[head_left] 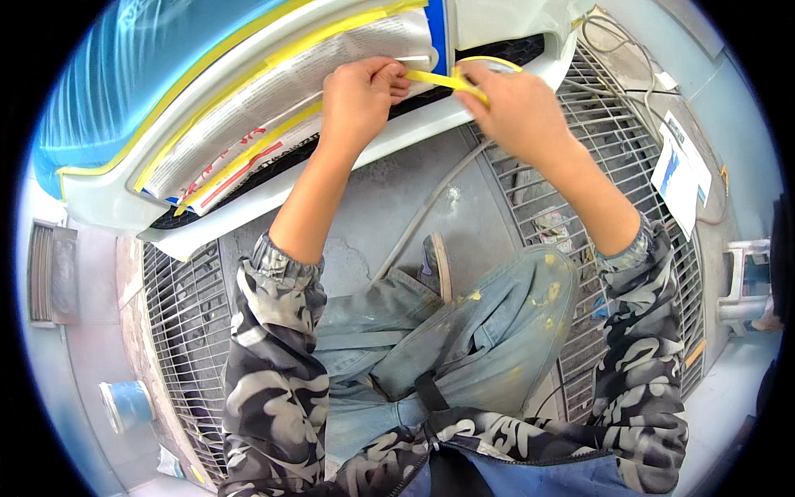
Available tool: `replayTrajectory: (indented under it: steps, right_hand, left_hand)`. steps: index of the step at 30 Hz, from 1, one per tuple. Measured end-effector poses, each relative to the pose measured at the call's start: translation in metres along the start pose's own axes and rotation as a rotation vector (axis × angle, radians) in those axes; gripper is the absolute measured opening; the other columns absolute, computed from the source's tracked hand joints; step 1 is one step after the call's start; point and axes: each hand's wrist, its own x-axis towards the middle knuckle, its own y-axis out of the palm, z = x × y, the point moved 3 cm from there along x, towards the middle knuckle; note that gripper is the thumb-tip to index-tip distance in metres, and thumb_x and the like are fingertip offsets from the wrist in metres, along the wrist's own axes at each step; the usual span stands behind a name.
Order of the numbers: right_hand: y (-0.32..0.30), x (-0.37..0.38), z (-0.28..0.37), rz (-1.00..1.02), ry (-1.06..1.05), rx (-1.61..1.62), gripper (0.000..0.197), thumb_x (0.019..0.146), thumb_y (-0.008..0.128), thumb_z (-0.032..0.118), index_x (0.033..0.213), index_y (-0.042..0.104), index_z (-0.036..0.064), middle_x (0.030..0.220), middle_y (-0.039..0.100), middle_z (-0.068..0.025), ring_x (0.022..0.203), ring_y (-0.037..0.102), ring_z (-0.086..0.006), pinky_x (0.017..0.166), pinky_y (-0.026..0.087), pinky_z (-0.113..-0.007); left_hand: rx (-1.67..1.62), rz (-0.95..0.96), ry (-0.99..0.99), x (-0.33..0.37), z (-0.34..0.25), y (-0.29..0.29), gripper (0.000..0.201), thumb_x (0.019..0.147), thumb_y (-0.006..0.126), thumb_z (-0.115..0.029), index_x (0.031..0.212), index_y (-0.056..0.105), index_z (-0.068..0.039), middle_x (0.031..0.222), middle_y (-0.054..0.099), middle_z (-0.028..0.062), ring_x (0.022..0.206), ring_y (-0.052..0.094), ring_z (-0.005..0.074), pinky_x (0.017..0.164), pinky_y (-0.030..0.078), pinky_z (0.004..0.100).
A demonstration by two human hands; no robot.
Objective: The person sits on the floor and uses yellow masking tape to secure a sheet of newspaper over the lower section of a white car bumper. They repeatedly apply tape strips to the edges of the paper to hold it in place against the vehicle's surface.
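A short strip of yellow masking tape (434,79) stretches between my two hands, in front of a white car bumper (99,195). My left hand (363,98) is closed, pinching the strip's free end between thumb and fingers. In my right hand (520,112), slightly blurred, is the roll of yellow masking tape (497,62), partly hidden by the fingers. Newspaper (286,87) covers the bumper's grille opening, edged with yellow tape. Blue tape (437,35) shows at its right end. Above left, blue plastic film (124,91) drapes the car body.
Metal floor grates (186,319) lie on both sides of my crossed legs (464,331). A blue and white bucket (127,406) stands at the left. Printed sheets (679,178), loose cables (613,37) and a light-coloured stool (745,286) are at the right.
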Motion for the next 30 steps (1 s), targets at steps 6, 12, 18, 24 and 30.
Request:
replayTrajectory:
  steps: [6, 12, 18, 24, 30]
  right_hand:
    - [0.015, 0.023, -0.034, -0.069, 0.213, -0.066, 0.01, 0.078, 0.062, 0.016, 0.083, 0.069, 0.0105, 0.072, 0.066, -0.0159, 0.071, 0.067, -0.0365, 0.061, 0.054, -0.045]
    - [0.019, 0.022, -0.041, -0.119, 0.335, 0.064, 0.013, 0.08, 0.061, 0.02, 0.079, 0.071, 0.0122, 0.072, 0.067, -0.0164, 0.07, 0.067, -0.0365, 0.063, 0.055, -0.045]
    - [0.033, 0.019, -0.051, -0.08, 0.43, 0.221, 0.017, 0.079, 0.061, 0.024, 0.085, 0.074, 0.0153, 0.074, 0.067, -0.0155, 0.071, 0.067, -0.0352, 0.067, 0.055, -0.043]
    - [0.039, 0.015, -0.055, -0.078, 0.477, 0.3, 0.021, 0.077, 0.06, 0.029, 0.085, 0.075, 0.016, 0.076, 0.069, -0.0137, 0.073, 0.067, -0.0336, 0.07, 0.055, -0.041]
    - [0.062, 0.007, -0.059, -0.123, 0.703, 0.603, 0.025, 0.073, 0.062, 0.031, 0.085, 0.075, 0.0144, 0.08, 0.07, -0.0123, 0.078, 0.067, -0.0313, 0.075, 0.053, -0.036]
  left_hand:
    - [0.116, -0.026, 0.073, 0.004, -0.018, 0.025, 0.022, 0.096, 0.05, -0.008, 0.099, 0.064, 0.009, 0.083, 0.069, 0.014, 0.071, 0.067, 0.017, 0.066, 0.056, 0.0271]
    - [0.294, 0.05, 0.172, 0.022, -0.028, 0.056, 0.022, 0.095, 0.05, -0.007, 0.096, 0.066, 0.008, 0.08, 0.069, 0.0127, 0.069, 0.067, 0.0161, 0.065, 0.056, 0.0275]
    - [0.257, -0.025, 0.155, 0.024, -0.021, 0.072, 0.02, 0.094, 0.052, -0.007, 0.094, 0.067, 0.007, 0.077, 0.069, 0.0124, 0.066, 0.067, 0.0156, 0.063, 0.056, 0.0272]
    - [0.158, -0.048, 0.238, 0.022, -0.013, 0.073, 0.019, 0.092, 0.054, -0.009, 0.089, 0.067, 0.004, 0.07, 0.068, 0.0125, 0.063, 0.067, 0.0191, 0.059, 0.053, 0.0309]
    - [0.404, -0.173, 0.379, 0.021, -0.011, 0.071, 0.02, 0.091, 0.055, -0.01, 0.089, 0.068, 0.004, 0.072, 0.07, 0.0127, 0.065, 0.069, 0.0166, 0.063, 0.055, 0.0286]
